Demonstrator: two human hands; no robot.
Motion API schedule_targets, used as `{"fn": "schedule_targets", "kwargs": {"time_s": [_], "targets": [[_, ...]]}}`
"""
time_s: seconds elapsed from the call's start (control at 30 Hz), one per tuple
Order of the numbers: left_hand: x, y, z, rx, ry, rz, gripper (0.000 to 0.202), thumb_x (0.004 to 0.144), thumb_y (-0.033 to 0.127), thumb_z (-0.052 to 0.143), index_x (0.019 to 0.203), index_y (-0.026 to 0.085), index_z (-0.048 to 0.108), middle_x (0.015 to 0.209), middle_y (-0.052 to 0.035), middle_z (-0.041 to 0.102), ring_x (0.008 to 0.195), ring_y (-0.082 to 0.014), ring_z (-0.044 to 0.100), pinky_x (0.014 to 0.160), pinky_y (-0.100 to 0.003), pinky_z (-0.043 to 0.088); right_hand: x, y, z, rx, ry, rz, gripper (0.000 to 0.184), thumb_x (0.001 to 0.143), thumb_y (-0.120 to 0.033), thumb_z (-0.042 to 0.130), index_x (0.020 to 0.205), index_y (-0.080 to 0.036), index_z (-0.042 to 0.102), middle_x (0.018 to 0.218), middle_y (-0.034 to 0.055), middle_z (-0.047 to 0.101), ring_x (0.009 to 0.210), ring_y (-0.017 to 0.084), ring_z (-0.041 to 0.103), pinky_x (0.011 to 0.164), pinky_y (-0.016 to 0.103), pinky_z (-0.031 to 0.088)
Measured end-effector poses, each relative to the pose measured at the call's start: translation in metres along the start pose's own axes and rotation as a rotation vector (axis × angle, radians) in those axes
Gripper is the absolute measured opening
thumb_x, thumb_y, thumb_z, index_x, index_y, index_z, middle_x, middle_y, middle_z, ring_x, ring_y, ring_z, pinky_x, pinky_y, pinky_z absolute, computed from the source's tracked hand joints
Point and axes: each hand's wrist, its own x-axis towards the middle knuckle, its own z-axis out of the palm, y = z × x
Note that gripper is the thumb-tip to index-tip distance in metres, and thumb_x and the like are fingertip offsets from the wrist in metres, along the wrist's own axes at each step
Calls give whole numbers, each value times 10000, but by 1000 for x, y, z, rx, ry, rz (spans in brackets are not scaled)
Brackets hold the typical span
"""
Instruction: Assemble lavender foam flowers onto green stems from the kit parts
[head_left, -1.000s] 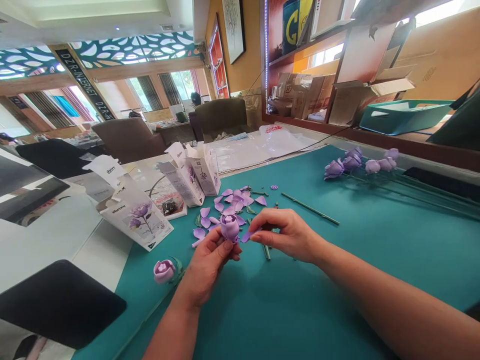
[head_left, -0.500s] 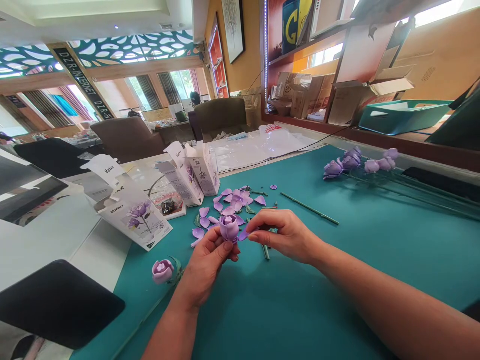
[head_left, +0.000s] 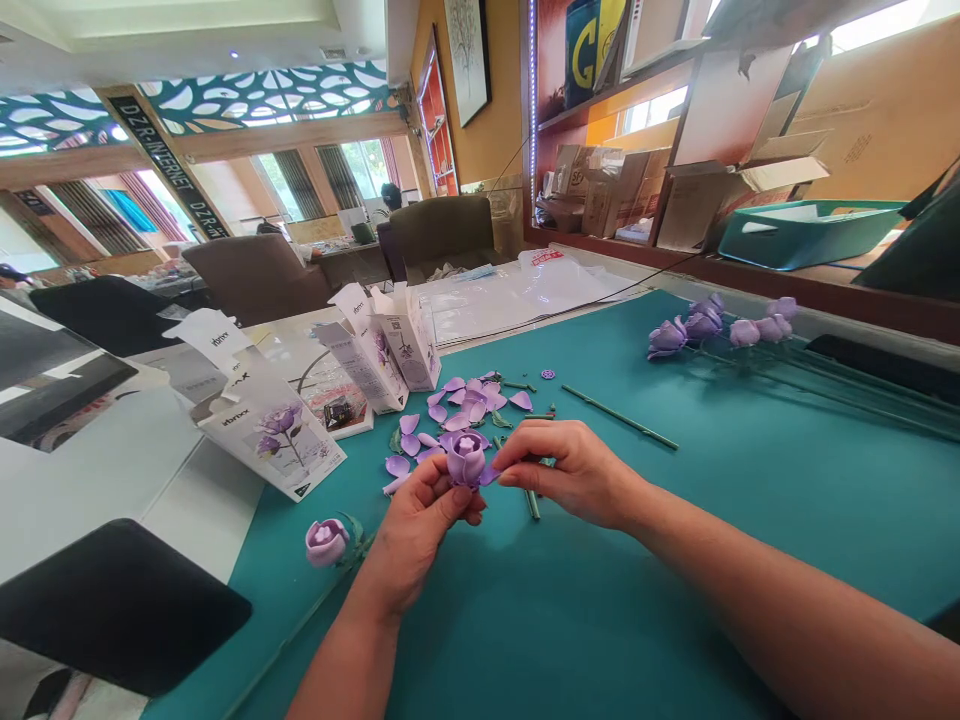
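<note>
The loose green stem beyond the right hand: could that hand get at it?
Probably yes: the green stem lies close to the right hand with nothing visible across it, though that hand pinches a purple petal.

Shown with forearms (head_left: 757, 585) converging, left hand (head_left: 421, 522) curled in a grip, right hand (head_left: 568, 472) pinching, thumb opposing forefinger.
</note>
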Motion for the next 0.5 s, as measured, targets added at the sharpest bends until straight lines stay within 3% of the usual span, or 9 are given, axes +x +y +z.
{"fn": "schedule_targets", "kwargs": {"time_s": [0.33,0.5], "targets": [[0,-3,1,-17,-46,-4,183,732,307,720,877,209,668,696,6,635,645,-125,551,630,-263,432,-2,0,4,0,41,-1,98,817,-272,639,780,-189,673,706,-2,635,631,99,545,584,206,404],[2,-5,1,-63,-24,-21,224,741,307,712,942,214,675,732,4,632,661,-113,535,632,-247,415,-2,-3,8,-17,84,109,119,783,-306,666,796,-191,640,669,-17,624,590,97,533,535,198,399]]}}
